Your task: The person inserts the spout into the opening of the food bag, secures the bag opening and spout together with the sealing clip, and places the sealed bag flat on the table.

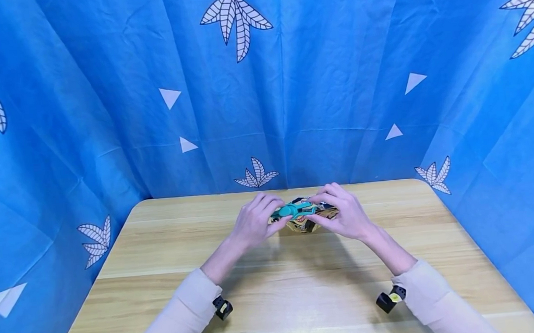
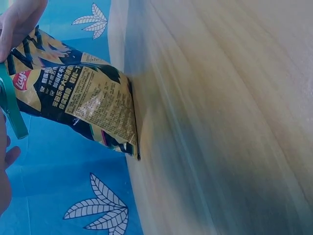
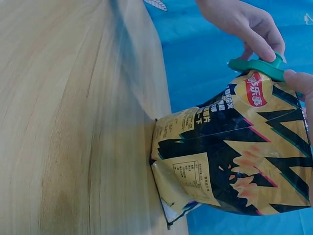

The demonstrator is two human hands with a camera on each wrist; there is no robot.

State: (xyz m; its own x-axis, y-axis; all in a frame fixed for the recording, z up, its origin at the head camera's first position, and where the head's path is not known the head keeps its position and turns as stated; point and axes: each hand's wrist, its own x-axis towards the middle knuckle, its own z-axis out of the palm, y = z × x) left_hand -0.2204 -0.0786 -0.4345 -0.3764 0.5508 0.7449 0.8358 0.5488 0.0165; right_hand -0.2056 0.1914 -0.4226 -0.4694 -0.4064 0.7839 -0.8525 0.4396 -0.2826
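A gold-and-black Lay's chip bag (image 1: 303, 227) stands upright on the table, its lower edge on the wood. Across its top lies a teal bag clip (image 1: 294, 211), also seen in the right wrist view above the red logo. My left hand (image 1: 256, 220) pinches the clip's rounded left end between thumb and fingers. At the opposite end my right hand (image 1: 344, 213) has its thumb and fingers on either side of the clip's arms, by the bag's right top. The bag's printed face (image 3: 220, 161) shows in the right wrist view; the fingers partly hide its top edge.
The wooden table (image 1: 305, 299) runs up to a blue curtain (image 1: 281, 108) with white leaf prints, which stands close behind the bag and on both sides. Black wrist devices (image 1: 222, 308) sit near the cuffs of both sleeves.
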